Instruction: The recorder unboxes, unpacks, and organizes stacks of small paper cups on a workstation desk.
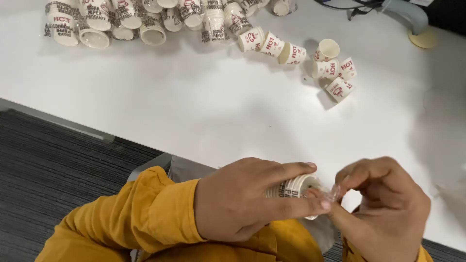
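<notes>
Paper, thin and light, makes up the wrapped cup stack (293, 188) clamped sideways in my left hand (242, 199) over the table's (204, 106) near edge. My right hand (388, 204) pinches the clear wrap (334, 192) at its mouth. It looks crushable and slippery, so I judge gripping the stiffer rims safest. Loose cups (335, 68) and more wrapped stacks (97, 19) lie well beyond.

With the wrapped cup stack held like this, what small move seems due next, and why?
Probably peel the clear wrap further off the stack's open end. The left hand grips the stack of paper cups sideways, and the right hand already pinches the film at its rim, so the film looks only partly freed.
</notes>
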